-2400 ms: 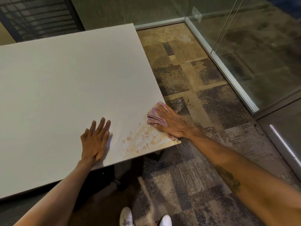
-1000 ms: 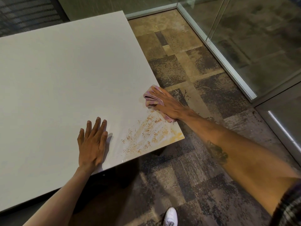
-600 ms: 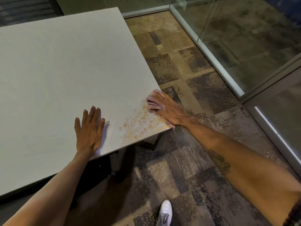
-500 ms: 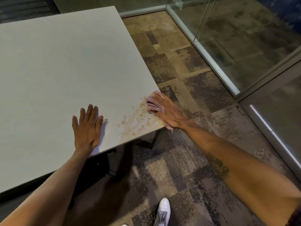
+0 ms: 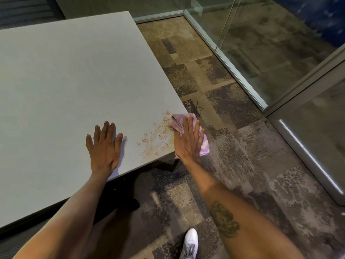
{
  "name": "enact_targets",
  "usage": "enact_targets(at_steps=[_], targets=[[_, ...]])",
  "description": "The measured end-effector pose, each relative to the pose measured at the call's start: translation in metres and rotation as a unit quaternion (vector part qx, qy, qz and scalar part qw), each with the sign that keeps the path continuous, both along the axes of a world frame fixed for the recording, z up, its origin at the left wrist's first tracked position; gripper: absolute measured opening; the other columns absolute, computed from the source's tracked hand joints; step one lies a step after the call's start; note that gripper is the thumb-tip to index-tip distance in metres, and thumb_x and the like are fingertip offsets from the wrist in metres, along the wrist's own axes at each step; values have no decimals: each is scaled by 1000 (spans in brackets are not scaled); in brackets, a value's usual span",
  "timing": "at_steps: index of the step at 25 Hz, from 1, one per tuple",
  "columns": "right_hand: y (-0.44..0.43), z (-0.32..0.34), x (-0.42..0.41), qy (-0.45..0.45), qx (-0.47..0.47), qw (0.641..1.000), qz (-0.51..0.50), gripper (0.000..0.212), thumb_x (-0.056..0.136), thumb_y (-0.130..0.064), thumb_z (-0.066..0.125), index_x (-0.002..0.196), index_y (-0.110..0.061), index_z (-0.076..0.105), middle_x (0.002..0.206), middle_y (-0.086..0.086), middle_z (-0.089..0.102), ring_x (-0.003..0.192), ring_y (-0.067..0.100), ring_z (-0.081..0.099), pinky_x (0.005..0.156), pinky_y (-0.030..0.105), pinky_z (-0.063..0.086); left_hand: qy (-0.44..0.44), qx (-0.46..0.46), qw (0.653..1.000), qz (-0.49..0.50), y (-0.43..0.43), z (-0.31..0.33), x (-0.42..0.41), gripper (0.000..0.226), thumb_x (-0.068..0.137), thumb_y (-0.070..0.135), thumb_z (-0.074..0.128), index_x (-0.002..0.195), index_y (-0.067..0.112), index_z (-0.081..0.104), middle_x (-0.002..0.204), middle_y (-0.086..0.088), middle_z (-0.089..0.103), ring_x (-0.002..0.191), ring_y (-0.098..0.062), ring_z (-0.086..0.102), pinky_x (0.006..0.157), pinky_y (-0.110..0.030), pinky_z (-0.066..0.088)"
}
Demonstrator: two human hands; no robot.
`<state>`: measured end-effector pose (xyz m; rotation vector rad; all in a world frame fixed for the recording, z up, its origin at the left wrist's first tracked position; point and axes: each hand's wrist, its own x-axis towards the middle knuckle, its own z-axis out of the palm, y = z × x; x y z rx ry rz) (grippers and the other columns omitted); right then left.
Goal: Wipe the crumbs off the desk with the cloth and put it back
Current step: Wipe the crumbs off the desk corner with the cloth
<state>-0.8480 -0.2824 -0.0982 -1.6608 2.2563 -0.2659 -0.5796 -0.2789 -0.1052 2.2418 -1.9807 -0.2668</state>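
With fingers spread flat, the right hand [image 5: 188,141] presses the pink cloth [image 5: 202,144] at the desk [image 5: 74,71] corner beside the crumbs [image 5: 155,141]; the left hand [image 5: 104,146] rests splayed, so sweep firmly off the edge

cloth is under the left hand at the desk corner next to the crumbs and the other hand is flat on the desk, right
Not quite: the head view shows the pink cloth under the right hand, not the left. It does sit at the desk corner beside the crumbs, and the left hand lies flat on the desk.

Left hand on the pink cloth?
No. The left hand lies flat on the bare white desk; the right hand presses the pink cloth.
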Motion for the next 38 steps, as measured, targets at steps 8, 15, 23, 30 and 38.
enact_targets(at_steps=[8, 15, 23, 30, 38], targets=[[-11, -8, 12, 63, 9, 998, -24, 73, 103, -54, 24, 162, -17, -1, 169, 8, -9, 156, 32, -13, 125, 53, -5, -7, 6, 1000, 2, 0, -2, -1, 59, 108, 48, 23, 161, 21, 29, 170, 0, 23, 160, -29, 15, 126, -56, 10], [-29, 6, -12, 16, 38, 995, 86, 79, 100, -64, 21, 161, -21, -4, 169, 2, -14, 156, 22, -14, 126, 48, -3, -19, 11, 1000, 1, 0, 3, -2, 60, 107, 46, 19, 160, 19, 32, 169, -1, 27, 158, -30, 19, 125, -56, 15], [-50, 32, -53, 88, 78, 953, 280, 112, 79, -91, 1, 161, -16, 4, 170, 4, -3, 157, 24, -6, 123, 52, -2, -14, 13, 1000, 7, 0, 9, -5, 69, 102, 51, 12, 161, 21, 29, 171, 1, 23, 160, -26, 16, 126, -52, 12], [-37, 12, -54, 101, 38, 942, 317, 97, 95, -74, 14, 158, -5, -13, 164, 15, -23, 153, 27, -23, 125, 42, -14, -14, 13, 1000, 5, 1, 1, -2, 59, 109, 46, 21, 162, 21, 26, 171, 1, 20, 160, -27, 12, 128, -53, 8], [-38, 2, -7, 44, -6, 990, 131, 66, 108, -41, 22, 160, -4, 4, 168, 18, -4, 156, 30, -10, 127, 43, -5, -17, 22, 1000, 1, 1, 1, -2, 61, 109, 45, 15, 164, 21, 21, 172, 2, 15, 161, -26, 7, 129, -53, 6]])
